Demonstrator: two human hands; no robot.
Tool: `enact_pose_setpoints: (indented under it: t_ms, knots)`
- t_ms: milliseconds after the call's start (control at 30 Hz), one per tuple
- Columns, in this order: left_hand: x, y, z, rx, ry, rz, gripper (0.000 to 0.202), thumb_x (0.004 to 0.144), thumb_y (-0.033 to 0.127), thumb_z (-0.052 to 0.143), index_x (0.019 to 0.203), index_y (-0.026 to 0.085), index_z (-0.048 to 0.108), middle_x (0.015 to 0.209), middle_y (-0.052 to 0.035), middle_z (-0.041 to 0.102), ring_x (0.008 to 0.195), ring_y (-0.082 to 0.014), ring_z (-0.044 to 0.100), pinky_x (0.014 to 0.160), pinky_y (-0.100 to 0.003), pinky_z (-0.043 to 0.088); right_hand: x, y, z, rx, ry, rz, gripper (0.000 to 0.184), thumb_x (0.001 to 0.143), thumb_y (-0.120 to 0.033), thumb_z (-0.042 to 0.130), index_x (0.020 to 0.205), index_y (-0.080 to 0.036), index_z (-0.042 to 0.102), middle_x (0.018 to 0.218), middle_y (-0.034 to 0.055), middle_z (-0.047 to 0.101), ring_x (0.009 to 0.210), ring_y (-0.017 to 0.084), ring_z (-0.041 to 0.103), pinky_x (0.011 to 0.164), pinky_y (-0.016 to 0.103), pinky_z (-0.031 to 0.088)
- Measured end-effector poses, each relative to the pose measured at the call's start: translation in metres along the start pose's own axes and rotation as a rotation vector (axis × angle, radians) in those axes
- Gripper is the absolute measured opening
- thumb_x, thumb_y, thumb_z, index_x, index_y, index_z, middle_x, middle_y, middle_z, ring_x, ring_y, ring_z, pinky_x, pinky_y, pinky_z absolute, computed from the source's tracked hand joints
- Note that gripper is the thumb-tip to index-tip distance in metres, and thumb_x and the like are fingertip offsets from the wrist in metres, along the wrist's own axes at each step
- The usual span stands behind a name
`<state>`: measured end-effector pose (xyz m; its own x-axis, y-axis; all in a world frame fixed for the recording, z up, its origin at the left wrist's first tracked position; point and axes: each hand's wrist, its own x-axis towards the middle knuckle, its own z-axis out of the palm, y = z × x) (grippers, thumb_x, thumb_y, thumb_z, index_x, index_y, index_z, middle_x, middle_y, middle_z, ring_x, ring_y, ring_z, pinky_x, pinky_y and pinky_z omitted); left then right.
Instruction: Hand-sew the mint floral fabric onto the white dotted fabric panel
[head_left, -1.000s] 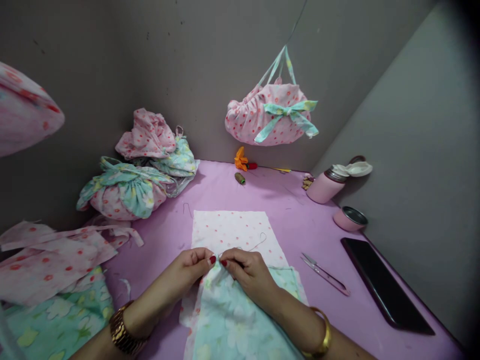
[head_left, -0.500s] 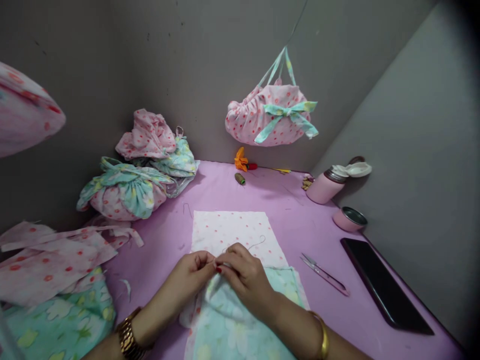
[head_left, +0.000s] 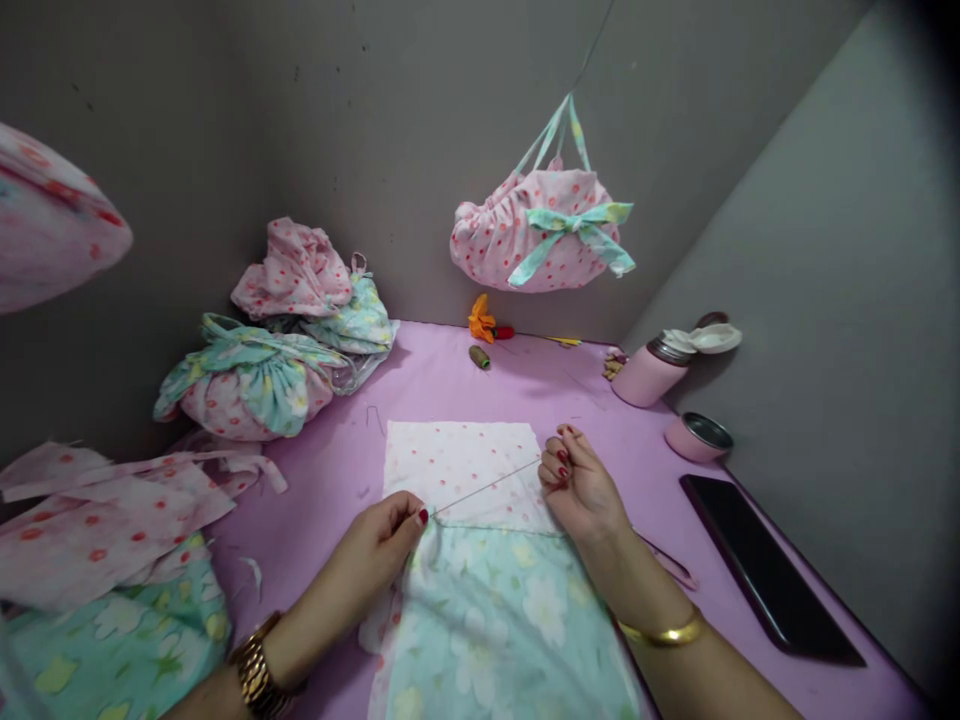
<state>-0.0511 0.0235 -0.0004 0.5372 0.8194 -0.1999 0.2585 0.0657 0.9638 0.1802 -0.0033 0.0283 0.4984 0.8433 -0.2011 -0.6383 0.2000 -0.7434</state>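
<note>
My left hand point(head_left: 390, 535) pinches the upper left corner of a mint floral cloth point(head_left: 517, 600). Beneath that cloth lies a white-pink cloth point(head_left: 465, 455) with red dots, its far part showing. From beside my left fingertips a thin dark thread point(head_left: 487, 487) runs taut, up and to the right, into my right hand point(head_left: 581, 480). My right fingers are closed on its end; whether a needle is among them I cannot make out. A dark line of stitching runs along the mint cloth's far edge. Snips point(head_left: 671, 562) lie partly hidden behind my right forearm.
On the right are a black phone-like slab point(head_left: 772, 570), a pink flask point(head_left: 651, 375) and its cup point(head_left: 697, 438). Fabric bags point(head_left: 255, 390) and cut pieces point(head_left: 112, 520) pile up left. A dotted bag point(head_left: 540, 230) hangs ahead, above a thread spool point(head_left: 479, 357).
My right hand has moved from beside my left fingertips up and to the right, drawing the thread straight. My left hand stays at the cloth's corner. The snips are now partly covered.
</note>
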Motion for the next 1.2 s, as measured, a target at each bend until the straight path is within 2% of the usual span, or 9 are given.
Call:
enact_pose_setpoints:
  t_ms: [267, 467, 667, 767, 867, 967, 1033, 1133, 1200]
  knots:
    - [-0.001, 0.001, 0.0, 0.075, 0.009, -0.015, 0.023, 0.082, 0.038, 0.043, 0.071, 0.019, 0.049, 0.061, 0.0051, 0.041, 0.054, -0.0125, 0.037, 0.047, -0.021, 0.029, 0.006, -0.002, -0.012, -0.014, 0.15, -0.174, 0.026, 0.068, -0.022, 0.067, 0.075, -0.021, 0.043, 0.052, -0.0095, 0.046, 0.039, 0.004, 0.04, 0.038, 0.012, 0.032]
    - [0.001, 0.0, -0.002, 0.137, 0.011, 0.029, 0.023, 0.084, 0.036, 0.04, 0.069, 0.019, 0.048, 0.06, 0.0049, 0.041, 0.056, -0.0133, 0.038, 0.05, -0.022, 0.031, 0.001, 0.001, -0.007, -0.031, 0.159, -0.224, 0.025, 0.067, -0.02, 0.067, 0.076, -0.021, 0.043, 0.053, -0.0087, 0.05, 0.041, 0.004, 0.043, 0.04, 0.011, 0.034]
    - [0.0, 0.005, -0.003, 0.294, 0.034, 0.072, 0.023, 0.084, 0.032, 0.039, 0.068, 0.019, 0.049, 0.06, 0.0033, 0.046, 0.058, -0.0149, 0.042, 0.052, -0.023, 0.031, -0.018, 0.01, 0.008, -0.269, -0.198, -0.127, 0.019, 0.073, -0.023, 0.065, 0.08, -0.021, 0.048, 0.049, -0.0082, 0.048, 0.037, 0.005, 0.039, 0.036, 0.012, 0.028]
    - [0.0, 0.007, -0.004, 0.346, 0.024, 0.082, 0.021, 0.083, 0.029, 0.039, 0.067, 0.02, 0.049, 0.059, 0.0033, 0.047, 0.057, -0.0151, 0.043, 0.052, -0.023, 0.031, -0.012, -0.006, 0.005, -0.145, -0.062, -0.349, 0.025, 0.069, -0.023, 0.069, 0.079, -0.022, 0.046, 0.053, -0.009, 0.046, 0.04, 0.004, 0.039, 0.038, 0.012, 0.029]
    - [0.0, 0.008, -0.003, 0.353, 0.008, 0.086, 0.02, 0.083, 0.028, 0.039, 0.068, 0.02, 0.048, 0.059, 0.0032, 0.048, 0.057, -0.0152, 0.044, 0.053, -0.023, 0.031, -0.004, -0.022, 0.0, -0.11, -0.004, -0.385, 0.029, 0.065, -0.023, 0.072, 0.078, -0.022, 0.046, 0.056, -0.0083, 0.047, 0.042, 0.004, 0.041, 0.038, 0.012, 0.031]
    - [-0.001, 0.008, -0.002, 0.364, 0.008, 0.097, 0.02, 0.083, 0.027, 0.039, 0.068, 0.02, 0.048, 0.06, 0.0031, 0.049, 0.057, -0.0154, 0.045, 0.053, -0.023, 0.032, -0.005, -0.022, 0.001, -0.122, 0.019, -0.421, 0.028, 0.065, -0.023, 0.072, 0.077, -0.022, 0.047, 0.057, -0.008, 0.049, 0.044, 0.005, 0.043, 0.039, 0.012, 0.032]
    - [-0.001, 0.008, -0.002, 0.385, 0.018, 0.104, 0.02, 0.084, 0.027, 0.039, 0.068, 0.02, 0.048, 0.06, 0.003, 0.049, 0.059, -0.0157, 0.046, 0.054, -0.023, 0.032, -0.012, -0.013, 0.005, -0.164, -0.034, -0.386, 0.026, 0.067, -0.024, 0.07, 0.078, -0.022, 0.047, 0.055, -0.0083, 0.049, 0.041, 0.005, 0.043, 0.038, 0.013, 0.032]
    - [-0.001, 0.008, -0.002, 0.366, 0.029, 0.085, 0.021, 0.084, 0.028, 0.038, 0.068, 0.02, 0.048, 0.059, 0.0034, 0.047, 0.058, -0.0156, 0.045, 0.053, -0.023, 0.031, -0.02, 0.0, 0.011, -0.261, -0.167, -0.219, 0.02, 0.073, -0.028, 0.066, 0.079, -0.021, 0.048, 0.051, -0.0078, 0.05, 0.038, 0.005, 0.043, 0.037, 0.013, 0.031]
    - [-0.001, 0.007, -0.002, 0.334, 0.027, 0.078, 0.021, 0.084, 0.029, 0.038, 0.068, 0.02, 0.048, 0.059, 0.0035, 0.046, 0.057, -0.0154, 0.044, 0.052, -0.023, 0.031, -0.018, -0.001, 0.011, -0.26, -0.151, -0.213, 0.024, 0.072, -0.03, 0.068, 0.08, -0.021, 0.048, 0.054, -0.0061, 0.055, 0.038, 0.005, 0.046, 0.037, 0.013, 0.031]
